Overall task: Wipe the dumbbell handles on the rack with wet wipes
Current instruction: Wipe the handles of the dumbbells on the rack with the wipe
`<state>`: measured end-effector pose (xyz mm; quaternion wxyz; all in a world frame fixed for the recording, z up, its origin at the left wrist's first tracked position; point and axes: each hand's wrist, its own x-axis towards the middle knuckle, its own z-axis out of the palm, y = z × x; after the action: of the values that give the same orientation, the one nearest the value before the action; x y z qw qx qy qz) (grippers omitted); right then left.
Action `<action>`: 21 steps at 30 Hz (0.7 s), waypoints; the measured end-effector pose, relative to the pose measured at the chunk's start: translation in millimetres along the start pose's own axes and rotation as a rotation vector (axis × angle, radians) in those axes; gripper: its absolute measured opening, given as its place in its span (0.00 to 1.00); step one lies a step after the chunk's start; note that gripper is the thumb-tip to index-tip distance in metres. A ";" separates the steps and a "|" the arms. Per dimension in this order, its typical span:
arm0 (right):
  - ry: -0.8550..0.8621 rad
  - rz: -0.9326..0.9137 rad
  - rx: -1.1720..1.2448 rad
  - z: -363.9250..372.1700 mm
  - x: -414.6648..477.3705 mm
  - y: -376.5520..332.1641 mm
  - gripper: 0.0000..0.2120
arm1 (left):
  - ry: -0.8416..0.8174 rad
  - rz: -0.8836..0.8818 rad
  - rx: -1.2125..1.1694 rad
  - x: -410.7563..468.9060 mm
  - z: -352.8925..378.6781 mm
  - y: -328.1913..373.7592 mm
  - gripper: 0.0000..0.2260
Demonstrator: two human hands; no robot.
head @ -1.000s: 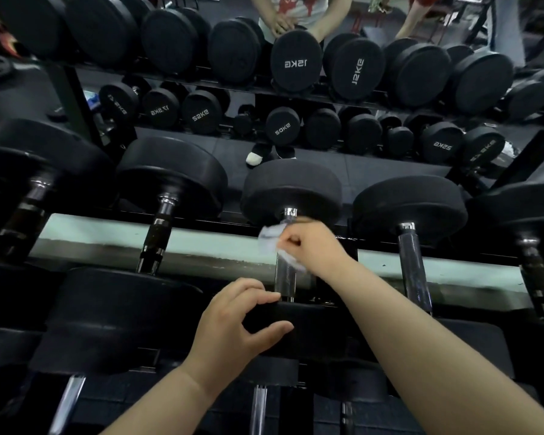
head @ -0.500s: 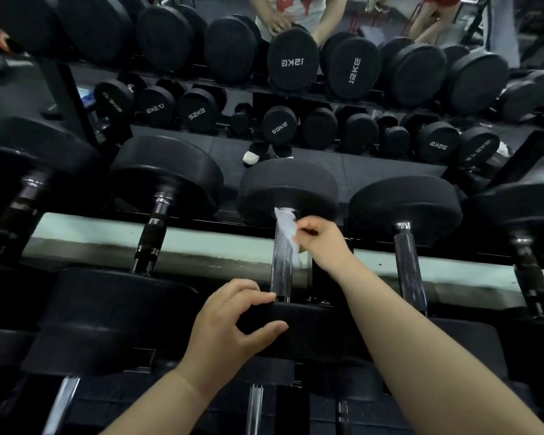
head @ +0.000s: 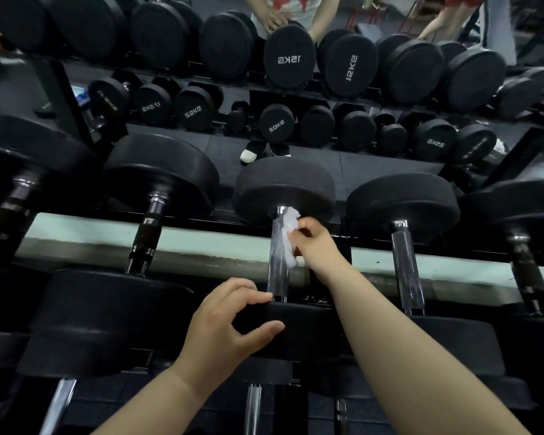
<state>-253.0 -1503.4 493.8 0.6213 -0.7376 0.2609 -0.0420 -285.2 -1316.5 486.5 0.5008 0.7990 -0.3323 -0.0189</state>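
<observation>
A black dumbbell lies on the rack in the middle, its chrome handle [head: 277, 265] running from the far head [head: 283, 186] down to the near head [head: 296, 328]. My right hand [head: 314, 240] pinches a crumpled white wet wipe [head: 289, 233] against the right side of that handle, near its far end. My left hand [head: 230, 321] grips the top edge of the near head, thumb in front and fingers curled over it.
More black dumbbells lie on the rack on both sides, with chrome handles at the left [head: 145, 237] and right [head: 405, 265]. A mirror behind shows the rack reversed and a person's torso [head: 283, 11]. A lower rack row sits below my arms.
My right hand slid with the wipe from over the handle's middle up to its far end and onto its right side. The left hand has kept its grip on the near head.
</observation>
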 end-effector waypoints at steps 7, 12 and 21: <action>-0.374 -0.003 -0.396 -17.8 -32.0 14.2 0.13 | -0.007 -0.033 -0.004 1.1 0.4 0.8 0.24; -0.069 -0.032 -0.068 -6.8 -3.3 1.7 0.14 | -0.003 0.004 0.010 1.0 -0.3 1.9 0.23; -0.268 -0.074 -0.303 -21.5 -44.9 6.3 0.14 | -0.015 0.064 0.085 0.9 -2.0 0.9 0.18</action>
<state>-302.0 -1503.6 504.6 0.5303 -0.8309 0.1518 0.0736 -284.2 -1315.7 488.5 0.4642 0.8084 -0.3618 0.0050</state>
